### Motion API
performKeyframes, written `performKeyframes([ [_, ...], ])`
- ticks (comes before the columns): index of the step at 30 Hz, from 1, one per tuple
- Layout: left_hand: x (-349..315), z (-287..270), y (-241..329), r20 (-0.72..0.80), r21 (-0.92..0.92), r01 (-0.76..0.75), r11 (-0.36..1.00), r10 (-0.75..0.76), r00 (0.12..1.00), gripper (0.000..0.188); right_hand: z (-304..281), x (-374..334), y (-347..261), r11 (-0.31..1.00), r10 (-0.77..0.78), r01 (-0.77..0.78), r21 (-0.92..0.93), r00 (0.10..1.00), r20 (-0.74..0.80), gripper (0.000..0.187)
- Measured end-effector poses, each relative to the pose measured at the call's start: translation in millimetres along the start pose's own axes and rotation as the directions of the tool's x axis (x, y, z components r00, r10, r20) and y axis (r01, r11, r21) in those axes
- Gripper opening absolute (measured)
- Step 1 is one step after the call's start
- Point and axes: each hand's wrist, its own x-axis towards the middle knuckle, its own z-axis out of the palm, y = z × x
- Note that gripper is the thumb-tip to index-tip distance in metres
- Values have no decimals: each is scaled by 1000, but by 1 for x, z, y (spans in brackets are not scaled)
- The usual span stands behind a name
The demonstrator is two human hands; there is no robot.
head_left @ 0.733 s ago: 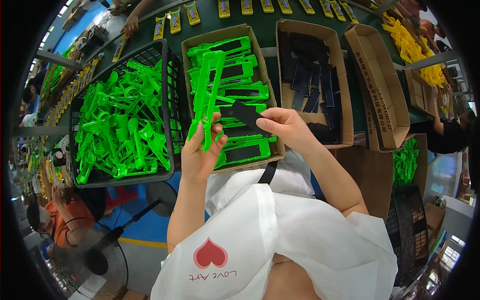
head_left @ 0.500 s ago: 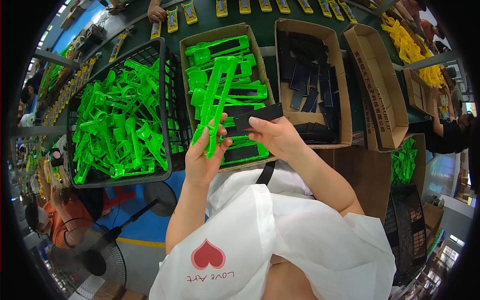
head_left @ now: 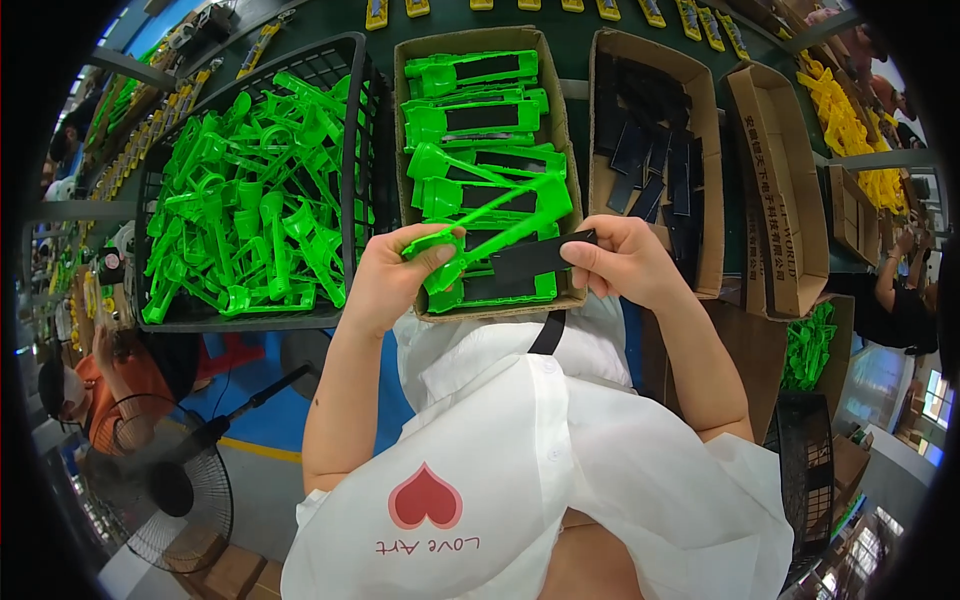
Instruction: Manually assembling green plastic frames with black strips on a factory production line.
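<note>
My left hand (head_left: pixel 398 272) pinches one end of a bright green plastic frame (head_left: pixel 548 203), long and open in the middle. The frame slants up to the right. Between the fingers of my right hand (head_left: pixel 628 262) is the right end of a thin black rectangular plate (head_left: pixel 528 263). That plate lies just below the frame's long side, close to it; whether they touch I cannot tell. Both are above a cardboard box (head_left: pixel 562 110) of stacked green frames, several with black plates in them.
To the left stands a black crate (head_left: pixel 240 325) heaped with loose green parts. On the right are a cardboard box (head_left: pixel 706 150) of black plates and a tilted cardboard box (head_left: pixel 775 190). Yellow parts (head_left: pixel 690 18) line the far side. A fan (head_left: pixel 165 488) stands lower left.
My left hand has tipped the green frame from nearly upright over to the right. My right hand has shifted right and keeps the black plate. Another person's hand has left the far edge of view.
</note>
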Motion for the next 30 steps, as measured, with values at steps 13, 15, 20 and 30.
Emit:
performKeyframes([
  [13,3,-6,0,53,-13,96,995,-95,994,15,36,31,5,973,87,-119,-200,983,-159,25],
  [15,-1,-6,-5,12,91,3,996,-4,1000,11,39,35,11,981,69,-92,-173,989,-132,24],
  [20,15,-1,-24,65,243,-97,965,84,994,17,41,30,19,917,-14,-123,-380,941,-339,22],
  [30,1,-8,-11,138,220,-148,964,120,983,16,9,28,27,996,-32,24,-89,995,-92,22],
])
